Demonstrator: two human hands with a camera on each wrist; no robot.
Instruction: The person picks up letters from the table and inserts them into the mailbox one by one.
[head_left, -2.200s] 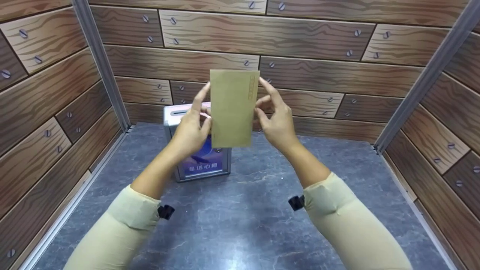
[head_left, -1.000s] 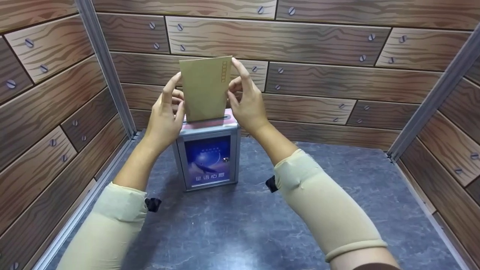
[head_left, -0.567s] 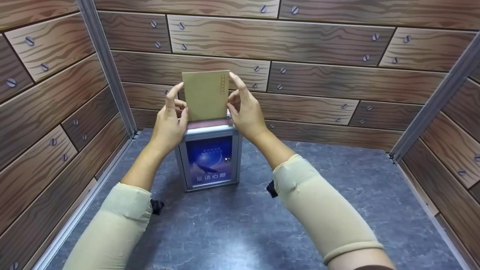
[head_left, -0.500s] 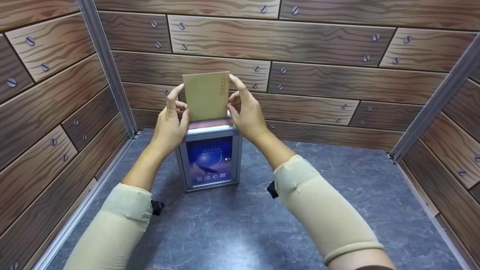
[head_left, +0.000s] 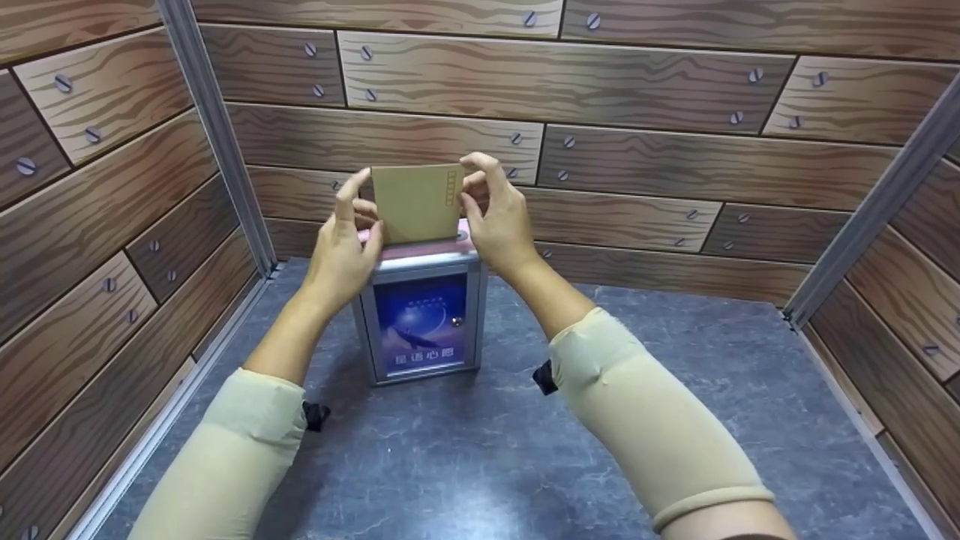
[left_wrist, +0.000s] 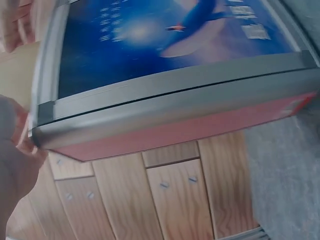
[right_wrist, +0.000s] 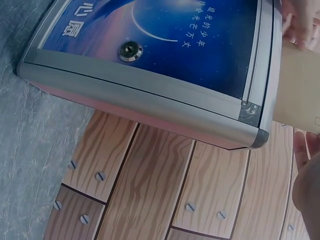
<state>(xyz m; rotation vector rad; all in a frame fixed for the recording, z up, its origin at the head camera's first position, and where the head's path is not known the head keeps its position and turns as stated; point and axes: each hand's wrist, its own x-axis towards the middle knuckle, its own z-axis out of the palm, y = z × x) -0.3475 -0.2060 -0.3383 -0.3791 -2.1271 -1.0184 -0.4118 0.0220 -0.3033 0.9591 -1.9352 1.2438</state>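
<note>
A brown paper envelope (head_left: 415, 202) with a column of small red squares stands upright at the top of a metal-framed box (head_left: 421, 322). Its lower part is hidden below the slot (head_left: 463, 235) in the box's pink top. My left hand (head_left: 341, 247) holds the envelope's left edge, thumb low and index finger at the upper corner. On the other side my right hand (head_left: 501, 221) grips the right edge the same way. In the right wrist view, the envelope (right_wrist: 298, 90) shows beyond the box's silver corner, and a round lock (right_wrist: 130, 50) sits in the blue front panel.
The box stands on a grey marbled floor (head_left: 450, 450). Wood-patterned walls (head_left: 637, 97) with printed screws enclose it on the back and both sides. Metal posts (head_left: 214, 135) mark the corners. Each sleeve cuff carries a small black camera (head_left: 316, 416).
Both hands have carried the envelope left over the box and then down, so its lower part has gone into the slot and less of it shows above. The head view has shifted a little.
</note>
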